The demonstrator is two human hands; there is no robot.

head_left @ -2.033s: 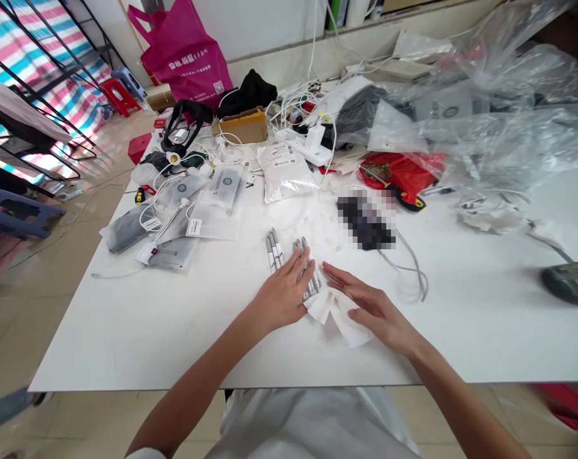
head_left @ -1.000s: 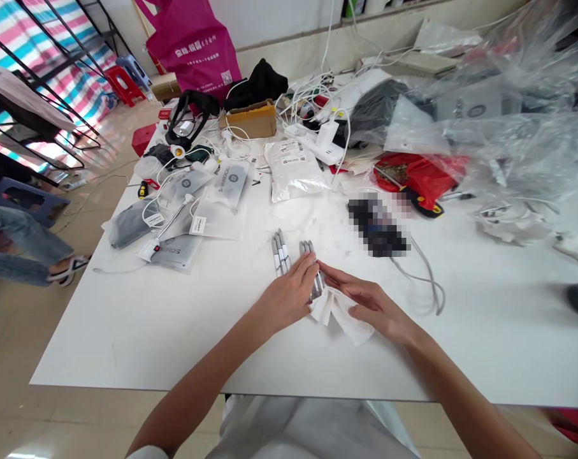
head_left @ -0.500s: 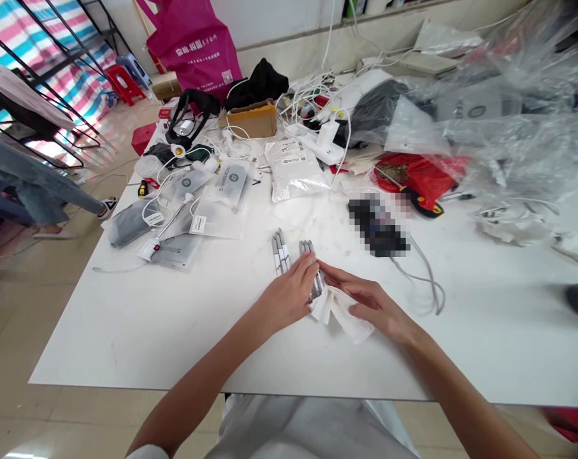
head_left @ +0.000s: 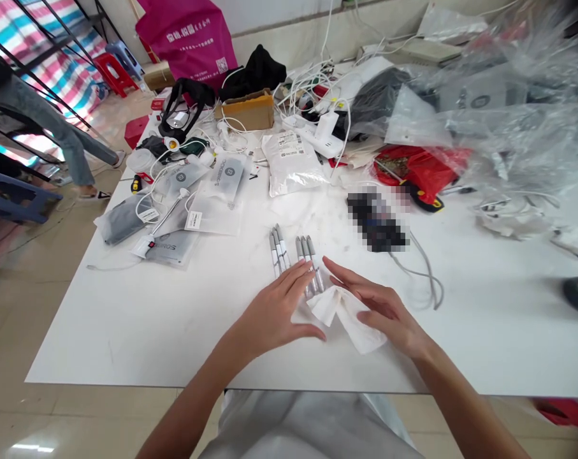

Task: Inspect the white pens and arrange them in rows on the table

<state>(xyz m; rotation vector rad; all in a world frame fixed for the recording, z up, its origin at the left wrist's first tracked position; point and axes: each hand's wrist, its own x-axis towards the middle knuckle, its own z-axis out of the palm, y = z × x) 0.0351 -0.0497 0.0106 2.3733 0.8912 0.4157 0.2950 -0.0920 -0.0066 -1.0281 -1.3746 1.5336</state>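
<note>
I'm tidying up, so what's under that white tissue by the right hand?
The white tissue is over the white tabletop. Three grey-and-white pens reach its upper left edge; whether their ends run underneath, or anything else lies there, is covered from view.

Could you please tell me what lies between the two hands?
The head view shows a white tissue and pen-like sticks between the left hand and right hand.
</note>
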